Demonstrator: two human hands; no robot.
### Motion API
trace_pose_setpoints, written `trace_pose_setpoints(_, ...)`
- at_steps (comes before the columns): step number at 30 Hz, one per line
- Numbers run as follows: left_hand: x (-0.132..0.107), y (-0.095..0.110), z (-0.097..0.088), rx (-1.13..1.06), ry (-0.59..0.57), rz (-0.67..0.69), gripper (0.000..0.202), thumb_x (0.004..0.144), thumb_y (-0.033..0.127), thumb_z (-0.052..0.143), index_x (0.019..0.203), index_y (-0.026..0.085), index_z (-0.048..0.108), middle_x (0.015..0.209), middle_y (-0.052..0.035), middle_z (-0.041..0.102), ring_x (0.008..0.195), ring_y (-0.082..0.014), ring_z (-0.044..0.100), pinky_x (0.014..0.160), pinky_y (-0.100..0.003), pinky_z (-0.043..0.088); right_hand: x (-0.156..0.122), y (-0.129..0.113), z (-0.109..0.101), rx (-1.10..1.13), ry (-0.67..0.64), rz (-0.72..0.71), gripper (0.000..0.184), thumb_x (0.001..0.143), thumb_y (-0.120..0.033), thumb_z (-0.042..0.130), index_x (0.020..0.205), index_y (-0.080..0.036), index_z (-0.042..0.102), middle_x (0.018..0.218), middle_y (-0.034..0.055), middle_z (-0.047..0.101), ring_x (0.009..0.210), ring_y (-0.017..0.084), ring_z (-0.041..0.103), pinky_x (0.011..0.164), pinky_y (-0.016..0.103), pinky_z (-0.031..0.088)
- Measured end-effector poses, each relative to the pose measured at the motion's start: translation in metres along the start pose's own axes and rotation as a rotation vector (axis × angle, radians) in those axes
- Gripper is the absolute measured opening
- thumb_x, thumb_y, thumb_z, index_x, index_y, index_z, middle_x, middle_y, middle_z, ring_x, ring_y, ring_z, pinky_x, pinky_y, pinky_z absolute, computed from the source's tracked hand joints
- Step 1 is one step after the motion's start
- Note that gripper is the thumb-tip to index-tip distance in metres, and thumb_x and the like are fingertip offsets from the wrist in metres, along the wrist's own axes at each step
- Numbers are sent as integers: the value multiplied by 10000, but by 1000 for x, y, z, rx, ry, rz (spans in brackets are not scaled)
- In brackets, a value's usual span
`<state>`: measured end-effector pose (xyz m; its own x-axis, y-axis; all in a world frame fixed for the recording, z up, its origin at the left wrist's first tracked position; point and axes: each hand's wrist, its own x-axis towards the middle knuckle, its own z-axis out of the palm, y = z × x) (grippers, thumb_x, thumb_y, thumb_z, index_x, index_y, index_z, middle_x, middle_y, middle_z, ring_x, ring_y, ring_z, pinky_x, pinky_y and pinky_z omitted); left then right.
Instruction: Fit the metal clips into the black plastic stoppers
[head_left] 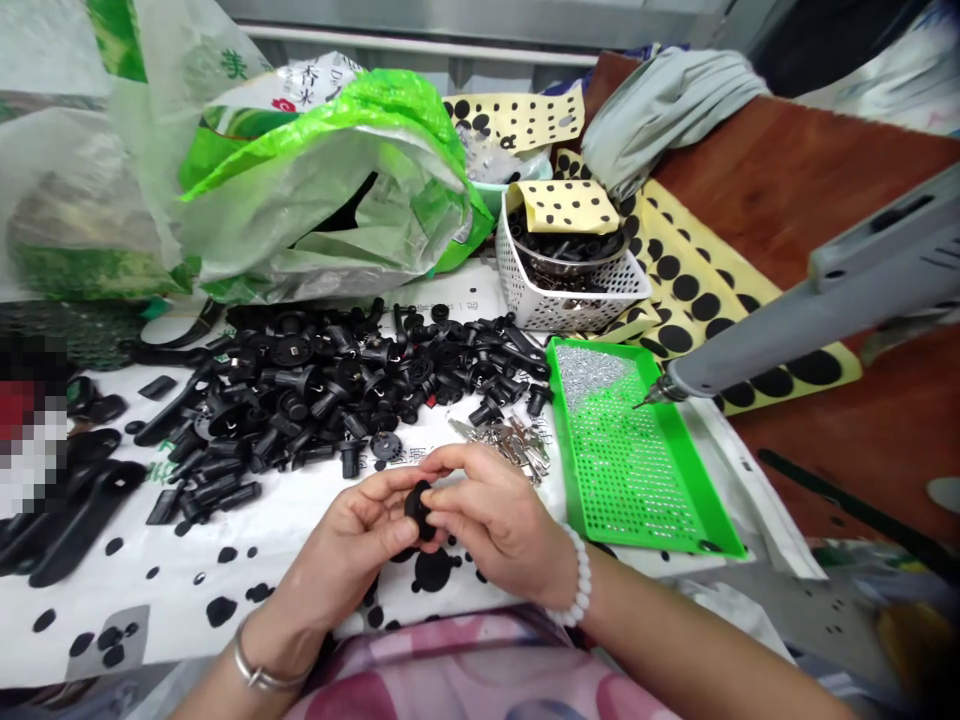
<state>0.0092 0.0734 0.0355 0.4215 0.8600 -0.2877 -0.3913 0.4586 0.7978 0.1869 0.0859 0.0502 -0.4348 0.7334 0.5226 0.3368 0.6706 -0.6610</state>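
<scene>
The left hand (349, 535) and right hand (502, 520) jointly pinch a round black part (417, 510) above the counter (172, 600), near its front edge. Black discs (221, 611) dot the left side; a pile of black components (300, 385) bounds the far side, a green tray (699, 495) and screwdriver (765, 345) the right.

The small held disc (415, 512) is looking matt, while the heaped black parts (296, 385) are showing smooth, lightly glossy plastic and the thin strips (521, 445) are glinting as bare metal. The green tray (637, 536) is shining in slick plastic under small metallic bits (589, 372), and the bag (397, 170) is gleaming in crinkled film. The grey cloth (664, 115) is lying matt and creased, and the dotted yellow sheets (739, 275) are looking papery.
</scene>
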Motion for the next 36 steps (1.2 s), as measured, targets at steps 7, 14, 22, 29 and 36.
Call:
trace_pose_setpoints(7, 0, -9, -2, 94, 20, 59, 354, 692, 172, 739, 1035, 208, 656, 893, -47, 708, 827, -161, 652, 780, -251, 510, -5, -1, 0, 87, -18, 81, 135, 850, -119, 498, 867, -172, 621, 1006, 98, 606, 940, 183, 568, 821, 358, 494)
trace_pose_setpoints(14, -8, -7, 1, 238, 13, 143, 355, 741, 132, 687, 1066, 268, 644, 966, -25, 703, 910, -168, 645, 803, -253, 519, -8, -3, 0, 173, 3, 154, 127, 843, -102, 508, 866, -180, 607, 982, 86, 587, 929, 172, 570, 811, 339, 501)
trace_pose_setpoints(22, -19, 1, -8, 933, 56, 337, 439, 820, 130, 566, 1223, 306, 563, 1107, -34, 678, 944, -205, 651, 822, -297, 527, -10, -5, 1, 168, -5, 125, 121, 853, -112, 498, 911, -165, 590, 1046, 117, 581, 989, 182, 568, 833, 342, 502)
trace_pose_setpoints(29, -14, -4, -9, 1044, 136, 509, 298, 825, 148, 523, 1071, 241, 662, 898, -11, 738, 726, -155, 694, 654, -223, 558, -9, -5, 9, 126, -29, 42, 155, 849, -197, 562, 993, -138, 560, 1036, 138, 596, 973, 197, 562, 836, 353, 501)
trace_pose_setpoints(36, -15, -4, -13, 1075, 147, 510, 263, 831, 153, 530, 1036, 233, 673, 863, -4, 739, 716, -144, 695, 641, -193, 549, -2, -6, 11, 108, -74, -19, 337, 872, -359, 543, 1091, -106, 507, 1021, 151, 596, 974, 220, 547, 842, 371, 493)
